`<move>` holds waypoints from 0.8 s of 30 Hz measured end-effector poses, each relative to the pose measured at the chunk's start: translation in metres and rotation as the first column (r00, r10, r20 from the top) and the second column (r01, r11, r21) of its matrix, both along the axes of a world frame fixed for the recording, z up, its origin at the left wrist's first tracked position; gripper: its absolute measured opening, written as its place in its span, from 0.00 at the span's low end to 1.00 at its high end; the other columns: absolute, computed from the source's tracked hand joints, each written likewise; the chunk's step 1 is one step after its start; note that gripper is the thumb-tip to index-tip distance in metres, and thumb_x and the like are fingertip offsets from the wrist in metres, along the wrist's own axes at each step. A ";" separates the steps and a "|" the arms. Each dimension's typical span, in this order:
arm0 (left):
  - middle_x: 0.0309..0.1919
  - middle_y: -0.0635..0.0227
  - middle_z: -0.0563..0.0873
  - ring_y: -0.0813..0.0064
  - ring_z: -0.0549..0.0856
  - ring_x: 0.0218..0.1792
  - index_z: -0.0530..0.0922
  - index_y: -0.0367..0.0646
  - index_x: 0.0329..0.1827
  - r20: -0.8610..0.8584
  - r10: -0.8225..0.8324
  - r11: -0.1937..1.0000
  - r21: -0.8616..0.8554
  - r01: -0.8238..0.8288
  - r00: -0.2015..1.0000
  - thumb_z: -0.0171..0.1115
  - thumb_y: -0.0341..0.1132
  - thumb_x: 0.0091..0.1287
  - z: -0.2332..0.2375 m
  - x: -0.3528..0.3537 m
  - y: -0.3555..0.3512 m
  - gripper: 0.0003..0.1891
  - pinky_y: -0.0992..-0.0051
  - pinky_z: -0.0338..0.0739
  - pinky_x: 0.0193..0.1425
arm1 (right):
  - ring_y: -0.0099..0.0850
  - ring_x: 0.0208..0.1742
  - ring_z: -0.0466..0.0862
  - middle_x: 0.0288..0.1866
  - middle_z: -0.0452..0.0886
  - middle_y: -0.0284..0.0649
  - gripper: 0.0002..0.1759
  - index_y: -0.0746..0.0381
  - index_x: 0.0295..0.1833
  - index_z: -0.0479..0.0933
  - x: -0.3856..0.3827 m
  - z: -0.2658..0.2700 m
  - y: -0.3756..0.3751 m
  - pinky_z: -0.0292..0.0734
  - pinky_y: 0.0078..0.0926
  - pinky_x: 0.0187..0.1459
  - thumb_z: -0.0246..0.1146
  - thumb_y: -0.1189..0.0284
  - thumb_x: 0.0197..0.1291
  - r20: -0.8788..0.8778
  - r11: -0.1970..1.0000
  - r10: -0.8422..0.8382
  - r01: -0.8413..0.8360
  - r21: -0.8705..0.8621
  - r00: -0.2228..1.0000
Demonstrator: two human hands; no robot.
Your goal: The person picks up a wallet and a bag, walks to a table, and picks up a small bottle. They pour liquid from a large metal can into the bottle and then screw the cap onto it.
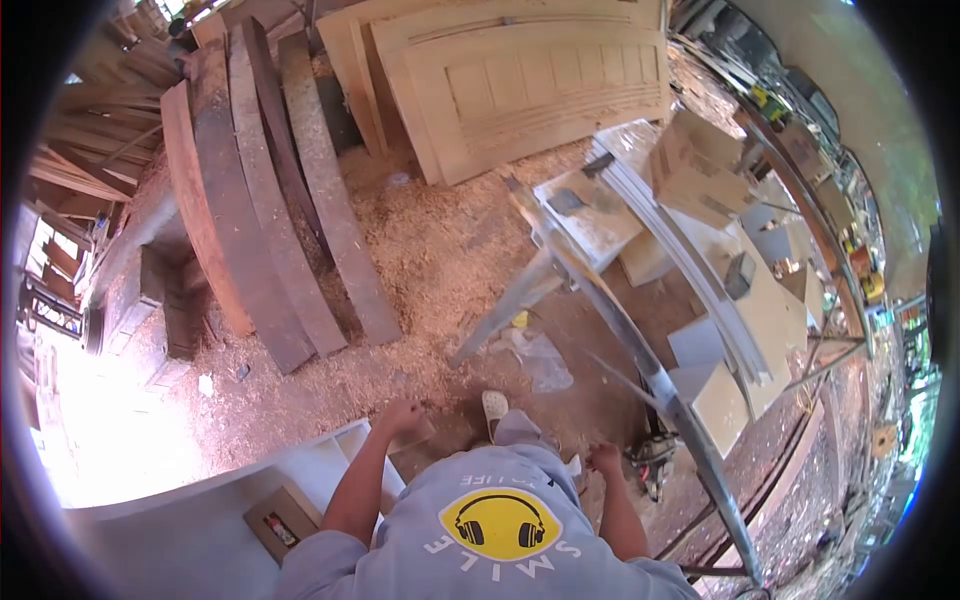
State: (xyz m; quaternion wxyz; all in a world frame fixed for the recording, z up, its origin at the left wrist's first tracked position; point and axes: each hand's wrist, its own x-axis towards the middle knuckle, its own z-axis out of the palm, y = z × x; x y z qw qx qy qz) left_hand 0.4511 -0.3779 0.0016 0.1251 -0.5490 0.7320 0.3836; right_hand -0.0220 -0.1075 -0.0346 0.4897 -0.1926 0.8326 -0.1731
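Observation:
My left hand is closed, fingers curled, above the corner of a white panel or cabinet. A small flat tan piece shows just under its fingers; I cannot tell what it is. My right hand hangs low at my right side with fingers curled in, and its inner side is hidden. Close by that hand, a dark tool with metal parts sits beside a metal frame leg. One light clog shows on my foot ahead of my grey shirt.
Long curved planks lie at the left. Carved wooden door panels lean at the back. Sawdust covers the floor, with a clear plastic bag on it. Cardboard boxes and white strips crowd the right.

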 end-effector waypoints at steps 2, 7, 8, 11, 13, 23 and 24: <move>0.43 0.49 0.87 0.48 0.86 0.46 0.86 0.44 0.44 0.019 0.043 0.997 -0.061 -0.041 0.999 0.56 0.51 0.66 -0.028 0.032 0.015 0.21 0.55 0.79 0.53 | 0.34 0.22 0.86 0.27 0.85 0.48 0.16 0.70 0.40 0.81 -0.006 -0.007 -0.062 0.81 0.32 0.22 0.57 0.66 0.66 0.017 0.997 -0.035 0.036 -0.068 0.999; 0.31 0.56 0.89 0.59 0.88 0.31 0.88 0.43 0.35 0.180 -0.268 0.936 0.283 0.211 0.946 0.68 0.38 0.49 -0.066 0.089 0.040 0.13 0.58 0.80 0.38 | 0.32 0.24 0.86 0.28 0.86 0.45 0.16 0.66 0.37 0.82 0.006 -0.009 -0.224 0.82 0.30 0.25 0.57 0.64 0.67 0.023 0.957 0.283 -0.280 -0.079 0.959; 0.31 0.56 0.89 0.60 0.88 0.32 0.88 0.41 0.34 0.248 -0.061 0.934 0.356 -0.032 0.967 0.69 0.35 0.45 -0.069 0.097 0.046 0.13 0.58 0.79 0.38 | 0.31 0.25 0.87 0.29 0.86 0.44 0.16 0.65 0.38 0.82 0.019 -0.009 -0.251 0.82 0.30 0.26 0.58 0.64 0.66 0.040 0.937 0.341 -0.336 -0.092 0.939; 0.30 0.57 0.89 0.62 0.87 0.31 0.88 0.41 0.34 0.261 0.368 0.818 0.366 -0.444 0.892 0.67 0.33 0.47 -0.048 0.101 0.044 0.12 0.60 0.78 0.37 | 0.29 0.29 0.87 0.31 0.87 0.42 0.16 0.64 0.39 0.83 0.048 0.011 -0.343 0.82 0.30 0.30 0.60 0.62 0.65 0.093 0.890 0.443 -0.425 -0.163 0.892; 0.30 0.58 0.88 0.62 0.86 0.30 0.88 0.41 0.34 0.235 0.511 0.747 0.354 -0.563 0.826 0.66 0.32 0.47 -0.039 0.095 0.015 0.11 0.62 0.78 0.36 | 0.28 0.29 0.86 0.32 0.86 0.40 0.16 0.64 0.40 0.82 0.080 0.016 -0.405 0.81 0.29 0.31 0.60 0.61 0.66 0.257 0.902 0.415 -0.358 -0.241 0.873; 0.28 0.61 0.87 0.67 0.83 0.27 0.87 0.40 0.35 0.036 0.630 0.748 0.237 -0.620 0.775 0.59 0.27 0.52 -0.050 0.108 -0.347 0.11 0.69 0.76 0.33 | 0.28 0.28 0.84 0.30 0.85 0.39 0.17 0.65 0.38 0.81 0.171 0.087 -0.729 0.78 0.29 0.32 0.60 0.60 0.66 0.253 0.843 0.441 -0.301 -0.445 0.861; 0.27 0.61 0.87 0.67 0.83 0.27 0.87 0.40 0.35 0.015 0.648 0.742 0.214 -0.635 0.762 0.58 0.26 0.53 -0.050 0.119 -0.388 0.11 0.70 0.76 0.33 | 0.29 0.28 0.85 0.30 0.86 0.40 0.18 0.65 0.38 0.81 0.170 0.095 -0.754 0.79 0.30 0.32 0.59 0.60 0.66 0.221 0.842 0.472 -0.361 -0.401 0.854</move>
